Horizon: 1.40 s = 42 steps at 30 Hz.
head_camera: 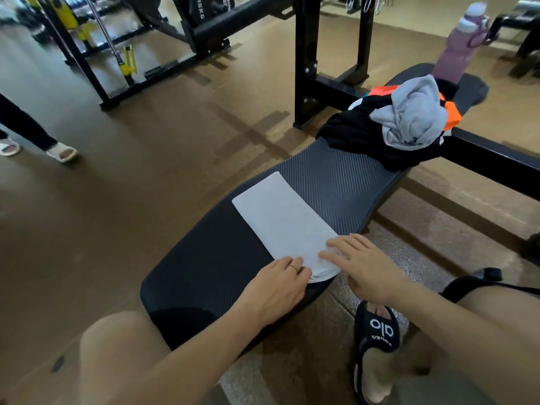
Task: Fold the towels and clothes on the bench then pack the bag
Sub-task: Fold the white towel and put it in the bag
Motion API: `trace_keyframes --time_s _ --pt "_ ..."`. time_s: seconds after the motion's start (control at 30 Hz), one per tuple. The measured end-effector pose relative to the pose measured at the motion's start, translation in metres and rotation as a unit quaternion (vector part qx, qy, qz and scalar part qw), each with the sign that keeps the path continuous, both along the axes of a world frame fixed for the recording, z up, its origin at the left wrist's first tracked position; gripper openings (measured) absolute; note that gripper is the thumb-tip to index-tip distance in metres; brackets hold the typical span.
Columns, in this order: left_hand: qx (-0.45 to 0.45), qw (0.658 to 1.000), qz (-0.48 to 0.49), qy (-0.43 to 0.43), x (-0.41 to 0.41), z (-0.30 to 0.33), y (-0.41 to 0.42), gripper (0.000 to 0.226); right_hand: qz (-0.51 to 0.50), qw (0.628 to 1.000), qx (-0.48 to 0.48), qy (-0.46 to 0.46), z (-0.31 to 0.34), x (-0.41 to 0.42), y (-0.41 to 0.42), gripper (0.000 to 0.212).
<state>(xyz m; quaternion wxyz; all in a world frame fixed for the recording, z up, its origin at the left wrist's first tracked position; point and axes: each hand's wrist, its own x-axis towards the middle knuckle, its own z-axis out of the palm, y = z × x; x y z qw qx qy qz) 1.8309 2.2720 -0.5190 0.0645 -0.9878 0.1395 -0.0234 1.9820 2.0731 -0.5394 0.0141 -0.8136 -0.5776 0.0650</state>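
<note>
A white towel [282,219] lies flat as a long folded strip on the black bench [204,258]. My left hand [280,283] rests at the towel's near end, fingertips on its edge. My right hand [361,263] lies on the near right corner, fingers stretched over the cloth. Farther along the bench sits a heap of clothes: a crumpled grey garment [412,115] on top of a black one [365,141], with orange fabric [451,112] showing. A dark bag strap [479,280] shows at the right near my arm; the bag itself is hidden.
A purple water bottle [458,45] stands at the bench's far end. Black rack uprights [305,54] rise just beyond the bench. My foot in a black slide [375,340] rests on the floor to the right. Another person's legs in sandals [61,152] stand at the left.
</note>
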Motion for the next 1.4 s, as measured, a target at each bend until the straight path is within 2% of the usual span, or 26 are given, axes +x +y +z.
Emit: trace_keyframes --time_s 0.07,0.17,0.2,0.3,0.47,0.6,0.7,0.77,0.83,0.93,1.0,1.07,1.13,1.23,1.4 --pt "-0.015 1.0 0.027 -0.001 0.003 0.0 -0.001 0.008 -0.001 0.999 0.048 -0.008 -0.003 0.005 0.003 0.069" --pt "-0.04 0.997 0.057 0.015 0.005 0.0 -0.008 0.013 0.0 0.99 0.143 -0.011 -0.003 0.009 0.01 0.033" --pt "-0.049 0.996 0.071 0.016 0.005 0.002 -0.01 0.016 -0.007 0.986 0.167 -0.003 -0.002 0.01 0.011 0.027" --pt "-0.065 0.992 0.103 0.015 0.006 0.005 -0.018 0.03 -0.008 0.983 0.181 0.001 0.002 0.013 0.012 0.03" --pt "-0.082 0.989 0.122 0.005 -0.001 0.002 -0.018 0.039 0.02 0.989 0.145 -0.03 0.016 0.018 0.015 0.021" --pt "-0.133 0.986 0.104 0.004 -0.014 0.002 -0.005 0.031 0.058 0.99 0.127 -0.01 0.024 0.009 0.016 0.014" --pt "-0.173 0.98 0.095 0.033 -0.021 0.004 0.004 0.024 0.079 0.991 0.106 0.017 0.02 0.0 0.018 0.021" --pt "-0.212 0.966 0.132 0.066 -0.023 0.01 0.006 0.014 0.046 0.991 0.114 0.061 0.017 -0.001 0.02 0.023" --pt "-0.244 0.954 0.157 0.074 -0.025 0.014 0.01 0.008 -0.027 0.979 0.146 0.141 0.021 -0.002 0.023 0.017" --pt "-0.286 0.937 0.182 0.088 -0.028 0.022 0.012 0.012 -0.138 0.936 0.159 0.282 0.028 0.002 0.026 0.015" --pt "-0.346 0.903 0.229 0.111 -0.025 0.028 0.013 0.019 -0.17 0.919 0.156 0.32 0.032 0.005 0.029 0.012" --pt "-0.415 0.859 0.282 0.101 -0.02 0.026 0.018 0.023 -0.191 0.917 0.142 0.319 0.033 0.008 0.035 0.016" --pt "-0.447 0.832 0.321 0.077 -0.014 0.021 0.021 0.022 -0.218 0.916 0.126 0.313 0.031 0.01 0.043 0.02" --pt "-0.465 0.801 0.371 0.065 -0.005 0.017 0.024 0.021 -0.252 0.919 0.138 0.269 0.024 0.013 0.055 0.029" --pt "-0.471 0.765 0.438 0.045 0.006 0.013 0.024 0.017 -0.284 0.929 0.153 0.181 0.011 0.013 0.067 0.031"
